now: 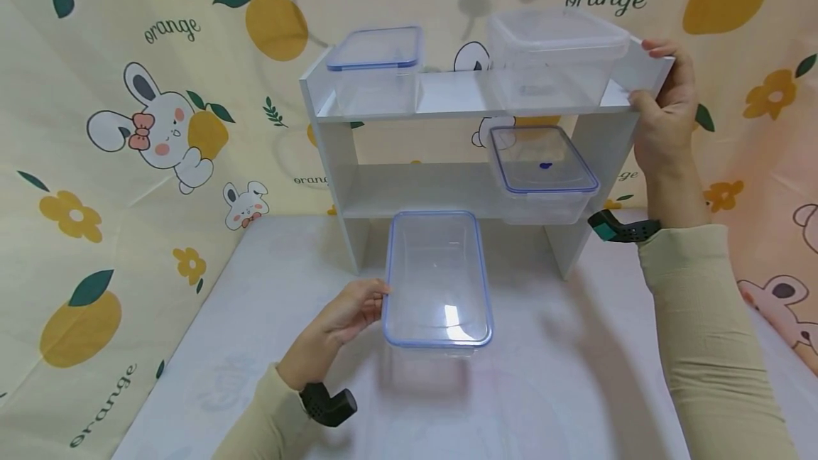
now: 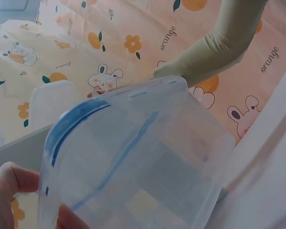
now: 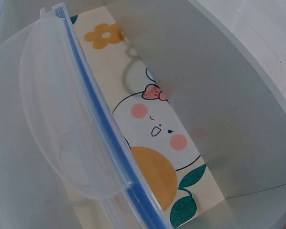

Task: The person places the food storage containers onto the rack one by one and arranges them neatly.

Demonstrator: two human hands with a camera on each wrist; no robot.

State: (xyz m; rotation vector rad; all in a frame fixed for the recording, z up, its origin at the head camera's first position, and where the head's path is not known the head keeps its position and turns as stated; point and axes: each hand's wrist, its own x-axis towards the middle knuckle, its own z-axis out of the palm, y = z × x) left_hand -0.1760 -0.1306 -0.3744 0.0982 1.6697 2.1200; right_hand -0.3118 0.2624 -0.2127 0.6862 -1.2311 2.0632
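My left hand [image 1: 339, 321] pinches the left rim of a clear plastic food container [image 1: 434, 279] with a blue-edged lid, held in front of the white shelf unit [image 1: 415, 187]. In the left wrist view, the thumb and a finger lie on either side of the edge of this container [image 2: 148, 157]. At the upper right, my right hand [image 1: 667, 108] grips the top of the shelf's right side panel. Another blue-rimmed container [image 1: 543, 162] sits at the right of the middle shelf and juts past its front edge.
On the top shelf, a blue-rimmed container [image 1: 377, 66] stands at left and a larger clear box [image 1: 556, 55] at right. A white cloth [image 1: 268, 346] covers the table. Behind hangs a printed curtain [image 1: 192, 233] with oranges and rabbits.
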